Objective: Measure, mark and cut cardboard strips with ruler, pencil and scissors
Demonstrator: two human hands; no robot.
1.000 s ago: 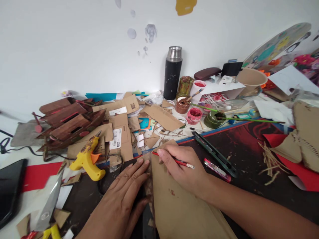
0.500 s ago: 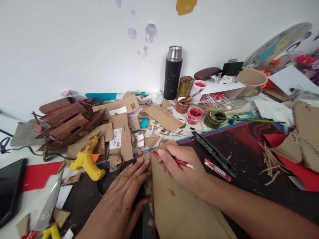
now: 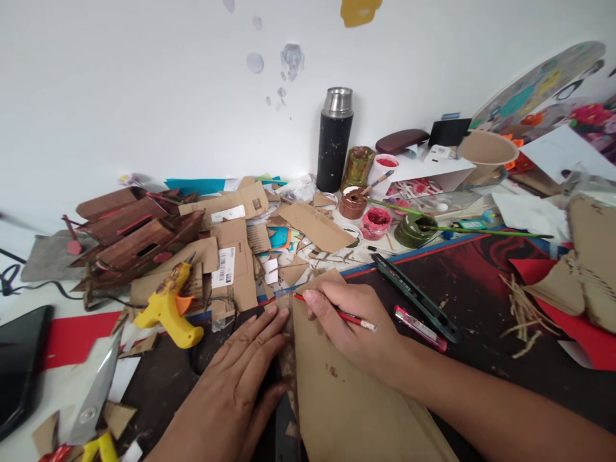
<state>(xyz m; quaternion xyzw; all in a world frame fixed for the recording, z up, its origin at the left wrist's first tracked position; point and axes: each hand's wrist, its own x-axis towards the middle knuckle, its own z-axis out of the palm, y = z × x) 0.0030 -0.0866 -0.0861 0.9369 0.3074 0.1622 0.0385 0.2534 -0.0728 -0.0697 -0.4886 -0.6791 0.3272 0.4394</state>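
My right hand is closed around a red pencil, its tip at the left edge of a large brown cardboard sheet lying on the dark mat. My left hand lies flat with fingers stretched out, pressing on a dark straight-edged piece beside the cardboard's left edge. The fingertips of both hands nearly meet at the top of the sheet.
A yellow glue gun and scissors lie left. Cardboard scraps and a brown model house pile behind. A black flask, paint pots, a green cutter and a pink pen lie beyond and right.
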